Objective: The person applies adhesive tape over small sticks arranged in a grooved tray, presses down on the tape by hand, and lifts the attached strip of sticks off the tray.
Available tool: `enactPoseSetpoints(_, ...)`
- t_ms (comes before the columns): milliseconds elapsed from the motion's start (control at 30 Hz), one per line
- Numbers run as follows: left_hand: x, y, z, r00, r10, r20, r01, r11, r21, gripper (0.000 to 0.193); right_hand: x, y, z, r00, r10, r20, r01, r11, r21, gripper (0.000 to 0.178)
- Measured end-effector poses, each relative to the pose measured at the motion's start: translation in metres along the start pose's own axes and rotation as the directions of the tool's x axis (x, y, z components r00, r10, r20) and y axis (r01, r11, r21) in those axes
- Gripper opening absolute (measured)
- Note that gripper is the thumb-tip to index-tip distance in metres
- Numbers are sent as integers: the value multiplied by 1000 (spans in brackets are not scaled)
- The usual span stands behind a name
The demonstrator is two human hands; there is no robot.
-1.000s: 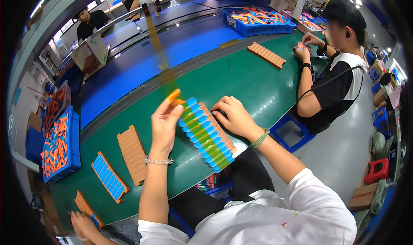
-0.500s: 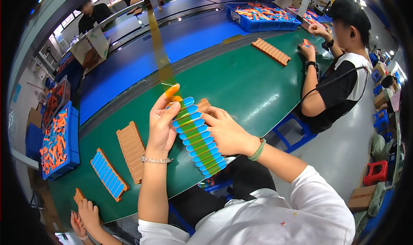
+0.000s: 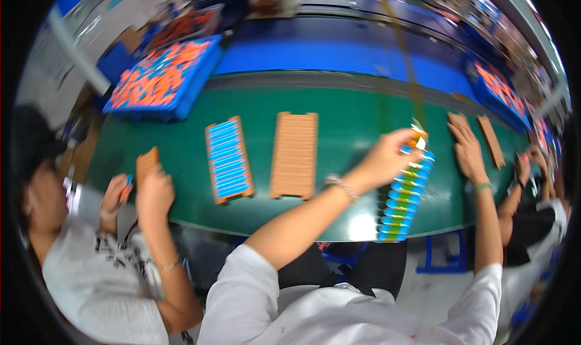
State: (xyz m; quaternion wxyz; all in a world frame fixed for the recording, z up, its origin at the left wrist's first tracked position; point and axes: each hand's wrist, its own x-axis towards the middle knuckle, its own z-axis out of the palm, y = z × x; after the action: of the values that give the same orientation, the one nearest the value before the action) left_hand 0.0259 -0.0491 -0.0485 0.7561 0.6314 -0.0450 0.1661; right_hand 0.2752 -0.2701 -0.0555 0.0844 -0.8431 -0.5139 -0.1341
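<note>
- Nearest, at the front edge of the green tabletop (image 3: 339, 133), lies a long tray of blue cylinders (image 3: 404, 197) with a green strip down its middle.
- The left hand (image 3: 387, 157) is curled over the far end of that tray, fingers pinched on a small orange piece (image 3: 417, 140); the blur makes the exact grip hard to tell.
- The right hand (image 3: 467, 148) lies flat and open, fingers spread, touching a brown tray (image 3: 458, 121) just beyond the blue one.
- Left of the hands sit an empty ridged brown tray (image 3: 294, 154) and a tray filled with blue pieces (image 3: 227, 159), side by side.
- At the far left a co-worker's hand (image 3: 154, 190) holds a small brown tray (image 3: 147, 161).
- Farther back, a blue crate (image 3: 162, 78) of orange and blue parts rests at the tabletop's far left.
</note>
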Motion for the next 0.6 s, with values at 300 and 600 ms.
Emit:
enactPoseSetpoints(300,-9,-2,-4,990,101,-100,-86,986,139,38,19,69,8,994,85,68,-74,987,-145,40)
enactPoseSetpoints(600,3,-4,9,984,119,-131,-128,990,-62,27,41,71,32,996,-91,9,74,739,-670,39)
